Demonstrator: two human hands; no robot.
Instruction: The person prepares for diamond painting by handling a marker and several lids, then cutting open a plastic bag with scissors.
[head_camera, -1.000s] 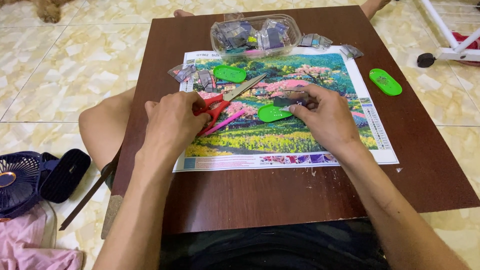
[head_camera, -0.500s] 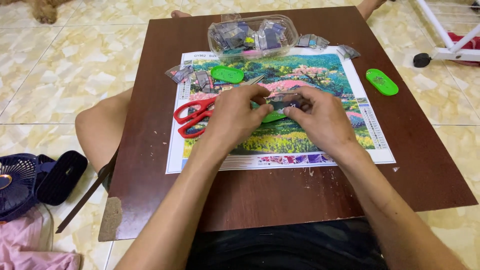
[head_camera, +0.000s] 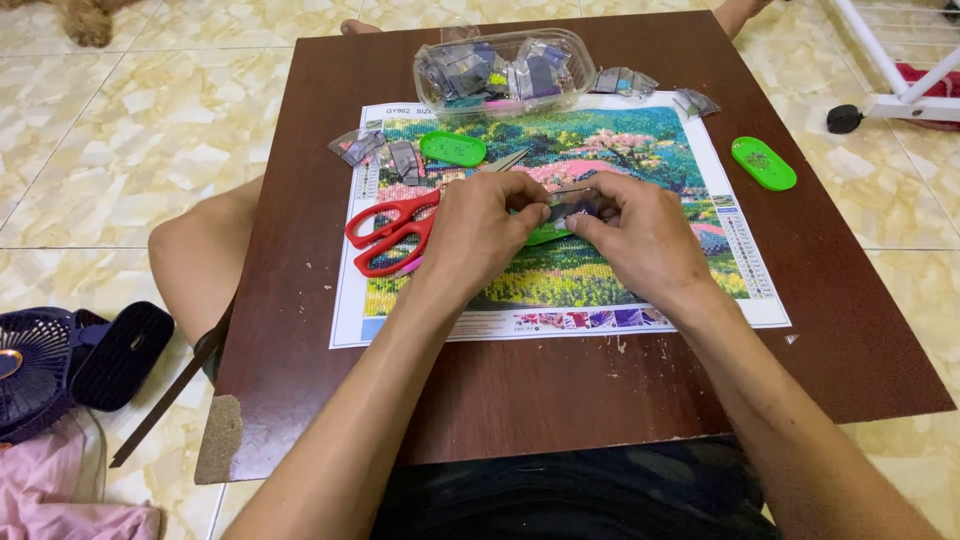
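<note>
My left hand (head_camera: 480, 232) and my right hand (head_camera: 640, 235) meet over a colourful diamond-painting canvas (head_camera: 600, 275) on a brown table (head_camera: 560, 390). Both pinch a small clear bag of dark beads (head_camera: 572, 208) between their fingertips. Under the bag lies a green oval tray (head_camera: 545, 235), mostly hidden by the hands. Red-handled scissors (head_camera: 388, 230) lie on the canvas just left of my left hand. A pink pen peeks out below them.
A clear plastic tub (head_camera: 505, 70) of bead bags stands at the table's far edge. Two more green trays (head_camera: 453, 148) (head_camera: 764, 163) and loose bags (head_camera: 362, 148) lie around. A dark blue fan (head_camera: 40, 365) and pink cloth (head_camera: 60, 500) sit on the tiled floor at left.
My left hand let go of the red scissors and moved right to join my right hand on the small bag. The scissors now lie loose on the canvas.
</note>
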